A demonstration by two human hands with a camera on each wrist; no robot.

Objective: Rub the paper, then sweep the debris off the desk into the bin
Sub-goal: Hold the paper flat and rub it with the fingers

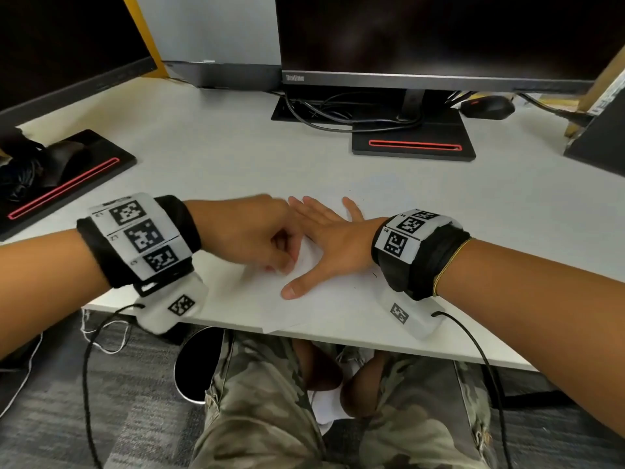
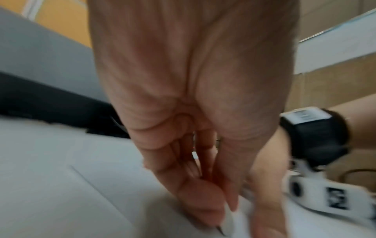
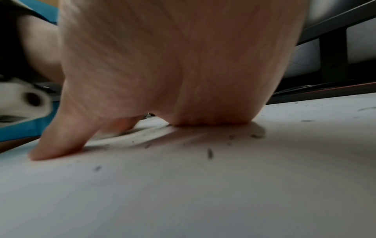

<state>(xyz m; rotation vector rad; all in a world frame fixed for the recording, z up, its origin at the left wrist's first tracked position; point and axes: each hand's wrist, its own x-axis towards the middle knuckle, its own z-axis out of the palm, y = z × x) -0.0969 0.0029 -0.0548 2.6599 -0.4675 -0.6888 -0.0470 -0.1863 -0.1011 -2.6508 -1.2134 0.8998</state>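
Note:
A white sheet of paper lies at the desk's front edge, in front of me. My left hand is curled and pinches a small white eraser, its tip down on the sheet. My right hand lies flat on the paper just to the right, fingers spread and thumb stretched toward me. Dark eraser crumbs are scattered over the paper around the heel of my right hand. A round black bin stands on the floor under the desk, left of my knees.
Two monitor stands sit on the white desk behind the paper, with cables and a black mouse at the back. A dark box stands at the right. Wrist-camera cables hang over the desk edge.

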